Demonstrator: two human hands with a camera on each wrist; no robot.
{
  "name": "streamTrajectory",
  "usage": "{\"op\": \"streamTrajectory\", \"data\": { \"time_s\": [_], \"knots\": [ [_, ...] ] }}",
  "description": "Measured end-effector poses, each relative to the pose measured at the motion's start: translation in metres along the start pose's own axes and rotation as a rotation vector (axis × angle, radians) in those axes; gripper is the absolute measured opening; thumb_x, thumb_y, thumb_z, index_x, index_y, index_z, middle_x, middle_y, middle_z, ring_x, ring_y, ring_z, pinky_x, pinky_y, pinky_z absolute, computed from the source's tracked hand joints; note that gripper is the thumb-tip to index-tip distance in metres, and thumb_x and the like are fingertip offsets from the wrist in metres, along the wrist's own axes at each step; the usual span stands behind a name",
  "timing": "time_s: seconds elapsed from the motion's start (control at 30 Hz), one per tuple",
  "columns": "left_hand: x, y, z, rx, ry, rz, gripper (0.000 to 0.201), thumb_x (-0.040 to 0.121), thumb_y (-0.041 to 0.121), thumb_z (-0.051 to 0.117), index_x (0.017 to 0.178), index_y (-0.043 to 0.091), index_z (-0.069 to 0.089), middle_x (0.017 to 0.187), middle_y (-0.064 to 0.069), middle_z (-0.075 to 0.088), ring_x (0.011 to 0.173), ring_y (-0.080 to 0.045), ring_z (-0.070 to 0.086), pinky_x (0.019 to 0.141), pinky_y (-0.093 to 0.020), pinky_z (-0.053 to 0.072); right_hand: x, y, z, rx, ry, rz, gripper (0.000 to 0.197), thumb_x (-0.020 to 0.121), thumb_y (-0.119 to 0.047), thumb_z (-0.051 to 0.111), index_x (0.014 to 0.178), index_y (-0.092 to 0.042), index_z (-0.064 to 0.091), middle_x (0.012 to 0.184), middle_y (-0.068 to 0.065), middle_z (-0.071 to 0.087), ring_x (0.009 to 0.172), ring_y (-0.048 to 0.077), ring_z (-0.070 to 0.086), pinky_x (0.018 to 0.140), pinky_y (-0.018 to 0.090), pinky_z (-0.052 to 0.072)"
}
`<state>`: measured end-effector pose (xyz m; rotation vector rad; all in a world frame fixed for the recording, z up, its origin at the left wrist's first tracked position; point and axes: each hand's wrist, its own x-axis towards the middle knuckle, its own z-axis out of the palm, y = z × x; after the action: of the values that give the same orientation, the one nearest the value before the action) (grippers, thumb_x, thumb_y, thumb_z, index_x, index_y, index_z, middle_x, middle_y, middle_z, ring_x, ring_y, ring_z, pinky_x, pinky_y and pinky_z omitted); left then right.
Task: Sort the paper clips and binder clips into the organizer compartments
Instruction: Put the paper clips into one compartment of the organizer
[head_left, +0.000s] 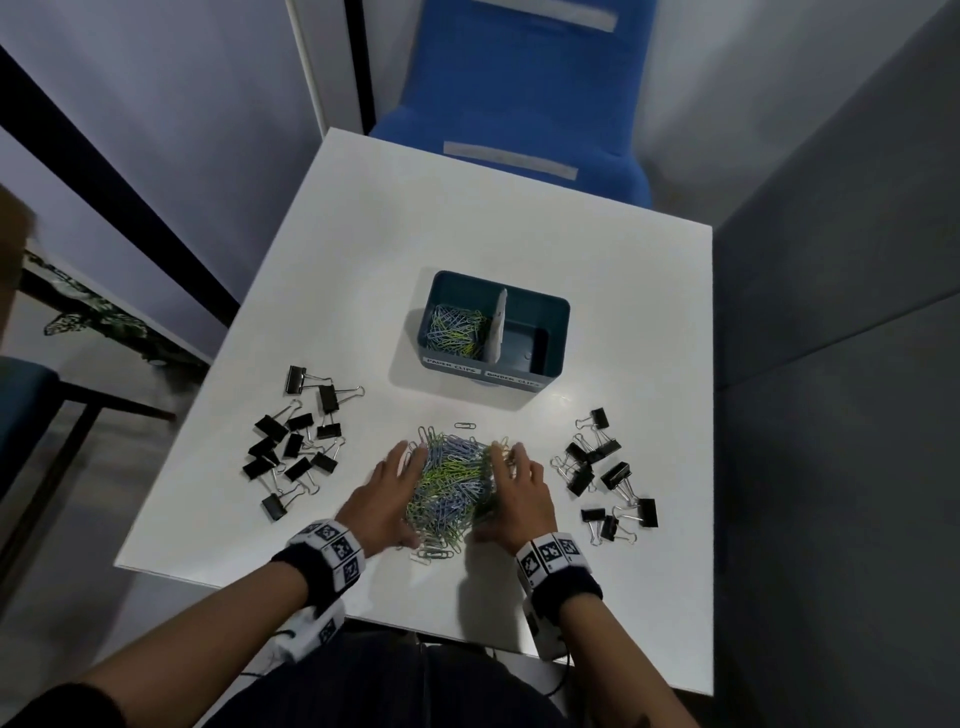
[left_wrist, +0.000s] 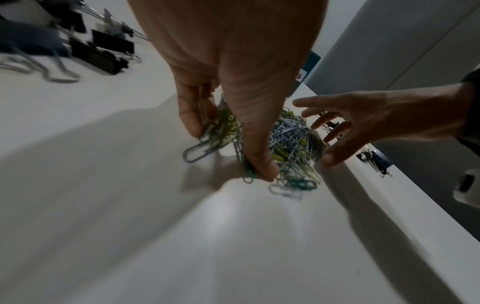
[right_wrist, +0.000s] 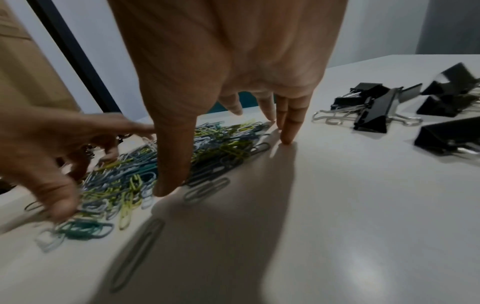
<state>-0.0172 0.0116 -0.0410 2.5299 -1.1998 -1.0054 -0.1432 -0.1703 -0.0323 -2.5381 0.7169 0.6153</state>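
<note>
Two hands flanking paper clip pile (head_left: 451, 480), fingers touching its edges

On the front wall of the organizer (head_left: 493, 371) I read two white strip labels. The left one (head_left: 451, 365) says "PAPER CLIPS" and sits below the compartment holding the coloured clips. The right one (head_left: 511, 380), at about 3 o'clock from the first, starts with "BINDER"; its second word is too blurred for me to be sure of. In my left wrist view only the tail of a label (left_wrist: 301, 75) shows on the organizer's corner, ending in "S". The wristbands (head_left: 335, 551) carry black-and-white square marker codes, no letters I can read.
</note>
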Motion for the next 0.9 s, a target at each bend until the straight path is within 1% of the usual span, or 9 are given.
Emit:
{"op": "streamTrajectory", "data": {
  "time_s": [0.1,0.2,0.3,0.4,0.5,0.6,0.7,0.83,0.9],
  "knots": [
    [0.018,0.011,-0.005,0.002,-0.023,0.027,0.134,0.062,0.032,0.087,0.148,0.038,-0.016,0.158,-0.002,-0.017,0.141,-0.031,0.019,0.096,-0.044,0.048,0.006,-0.013,0.0,-0.055,-0.021,-0.054,0.12,0.064,-0.044,0.082,0.151,-0.025,0.002,0.157,0.018,0.005,0.137,0.04,0.019,0.107,0.048,0.035],
    [0.03,0.017,-0.013,-0.015,-0.007,0.06,0.117,0.065,0.021,0.085,0.148,0.041,0.005,0.157,-0.004,0.002,0.133,-0.031,0.033,0.091,-0.042,0.051,0.011,-0.02,-0.001,-0.038,-0.001,-0.058,0.104,0.068,-0.04,0.078,0.149,-0.026,0.014,0.152,0.018,0.017,0.129,0.039,0.029,0.098,0.045,0.043],
    [0.035,0.024,-0.024,-0.053,0.039,0.086,0.079,0.074,0.008,0.073,0.137,0.031,0.032,0.131,-0.005,0.03,0.107,-0.028,0.052,0.077,-0.035,0.052,0.014,-0.021,-0.01,0.06,0.031,-0.044,0.08,0.071,-0.027,0.075,0.139,-0.026,0.034,0.137,0.01,0.033,0.119,0.031,0.037,0.082,0.042,0.051],
    [0.039,0.027,-0.034,-0.081,0.069,0.091,0.057,0.077,0.003,0.065,0.127,0.021,0.046,0.112,-0.005,0.041,0.089,-0.028,0.055,0.071,-0.033,0.047,0.015,-0.019,-0.017,0.113,0.052,-0.048,0.061,0.078,-0.017,0.068,0.134,-0.024,0.044,0.127,0.009,0.04,0.113,0.029,0.042,0.076,0.042,0.052],
    [0.041,0.025,-0.037,-0.094,0.11,0.089,0.045,0.078,0.004,0.065,0.119,0.019,0.054,0.104,-0.006,0.05,0.087,-0.029,0.057,0.072,-0.034,0.045,0.016,-0.016,-0.022,0.178,0.096,-0.047,0.047,0.08,-0.015,0.066,0.126,-0.019,0.054,0.117,0.01,0.049,0.103,0.03,0.05,0.077,0.043,0.052],
    [0.04,0.026,-0.044,-0.143,0.155,0.075,0.035,0.081,0.006,0.066,0.113,0.019,0.062,0.099,-0.005,0.059,0.09,-0.028,0.06,0.078,-0.037,0.048,0.018,-0.013,-0.025,0.206,0.152,-0.045,0.028,0.081,-0.013,0.064,0.109,-0.016,0.066,0.101,0.01,0.059,0.087,0.03,0.059,0.07,0.035,0.05],
    [0.037,0.029,-0.053,-0.22,0.218,0.093,0.03,0.082,0.008,0.069,0.111,0.014,0.067,0.1,-0.008,0.066,0.09,-0.025,0.062,0.081,-0.036,0.05,0.019,-0.009,-0.027,0.186,0.167,-0.033,0.013,0.081,-0.013,0.064,0.092,-0.016,0.07,0.087,0.008,0.065,0.078,0.028,0.062,0.064,0.028,0.045],
    [0.035,0.03,-0.065,-0.291,0.302,0.139,0.023,0.082,0.005,0.07,0.103,0.014,0.071,0.093,-0.005,0.07,0.082,-0.018,0.065,0.076,-0.036,0.054,0.014,-0.005,-0.034,0.226,0.191,-0.02,0.006,0.081,-0.016,0.067,0.078,-0.02,0.07,0.077,0.001,0.07,0.072,0.02,0.062,0.062,0.024,0.043],
    [0.035,0.033,-0.078,-0.33,0.324,0.159,0.022,0.083,0.005,0.07,0.101,0.016,0.072,0.094,-0.002,0.071,0.081,-0.011,0.064,0.077,-0.032,0.054,0.011,-0.004,-0.042,0.279,0.213,-0.032,0.008,0.082,-0.016,0.068,0.076,-0.02,0.072,0.073,-0.001,0.07,0.066,0.015,0.059,0.061,0.022,0.041]
  ]
}}
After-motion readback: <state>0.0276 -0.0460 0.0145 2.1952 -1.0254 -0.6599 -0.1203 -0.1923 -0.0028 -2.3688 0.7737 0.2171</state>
